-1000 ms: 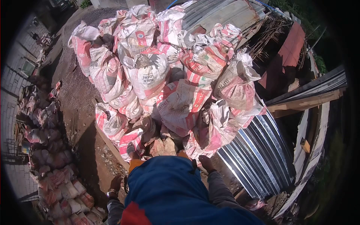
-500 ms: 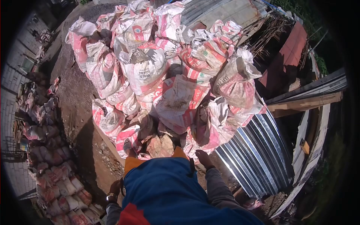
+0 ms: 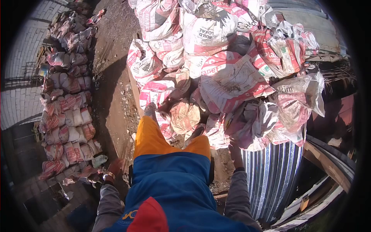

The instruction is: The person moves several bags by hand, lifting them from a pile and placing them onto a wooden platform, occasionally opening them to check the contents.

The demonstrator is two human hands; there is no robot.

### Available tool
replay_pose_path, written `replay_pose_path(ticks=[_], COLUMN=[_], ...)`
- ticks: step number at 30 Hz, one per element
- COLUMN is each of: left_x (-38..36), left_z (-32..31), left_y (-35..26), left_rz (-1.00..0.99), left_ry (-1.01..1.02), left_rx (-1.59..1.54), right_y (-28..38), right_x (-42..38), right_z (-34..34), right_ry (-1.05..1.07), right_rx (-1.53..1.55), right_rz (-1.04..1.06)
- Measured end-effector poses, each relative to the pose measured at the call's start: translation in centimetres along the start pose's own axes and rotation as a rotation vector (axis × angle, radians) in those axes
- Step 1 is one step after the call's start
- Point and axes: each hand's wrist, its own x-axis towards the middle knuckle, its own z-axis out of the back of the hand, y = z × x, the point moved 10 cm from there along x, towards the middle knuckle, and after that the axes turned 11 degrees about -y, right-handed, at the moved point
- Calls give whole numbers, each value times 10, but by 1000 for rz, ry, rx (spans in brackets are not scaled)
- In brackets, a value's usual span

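My left hand (image 3: 115,167), a little blurred, hangs out to my left over the ground, fingers loosely apart and holding nothing. A watch (image 3: 109,176) is on that wrist. My right hand (image 3: 235,153) reaches forward with its fingers stretched out, overlapping the lower edge of the filled sacks beside a crumpled, dirty sack (image 3: 245,123). In front of me a dusty red-and-white sack (image 3: 232,83) leans on the heap. A brown-stained sack (image 3: 185,116) lies between my feet, which rest among the lower sacks.
More filled sacks (image 3: 208,33) are piled ahead. Corrugated metal sheeting (image 3: 272,174) lies at right, with wooden beams (image 3: 324,164) beyond it. A dirt path (image 3: 114,89) runs along the left, bordered by a long row of stacked sacks (image 3: 69,100) and a block wall (image 3: 21,77).
My view has turned, so the sack heap sits farther right and higher. My left hand has swung outward from my side; my right hand has reached forward toward the sacks' lower edge.
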Motion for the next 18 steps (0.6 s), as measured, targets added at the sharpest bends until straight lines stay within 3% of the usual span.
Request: replay_pose_path(ticks=[1,3,4,5,6,8,10,12,13,14,16,18], left_x=[9,20,27,34,44,58,64,78,92,105,138,180], left_z=[5,18,29,34,34,45,47,37,20,4,-6,-9], left_y=[-5,-18,-27,-37,-51,-83,-121,-124,-108,-92,-84,-68], left_rz=[-159,-300,-106,80,84,-95,-144,-203,-183,-161,-196,-51], left_ry=[-24,-55,-46,-35,-30,-119,-121,-122,-71,-18,56,-9], left_rx=[42,78,21,-37,-42,-15,-9,-1,-45,-89,-93,-232], right_y=[-8,-20,-32,-36,-32,-19,-30,-38,8,1,58,148], right_x=[-7,-6,-8,-8,-7,-11,-6,4,6,6,25,40], right_z=[1,1,1,-1,-2,-5,-18,-25,-30,-32,-28,-37], right_ry=[32,86,115,102,104,33,45,23,98,117,-44,-8], right_rx=[152,32,-80,-5,-13,156,-64,31,-263,-281,-420,-473], right_rz=[-231,-211,-193,-126,-126,-127,143,-188,0,-251,9,70])
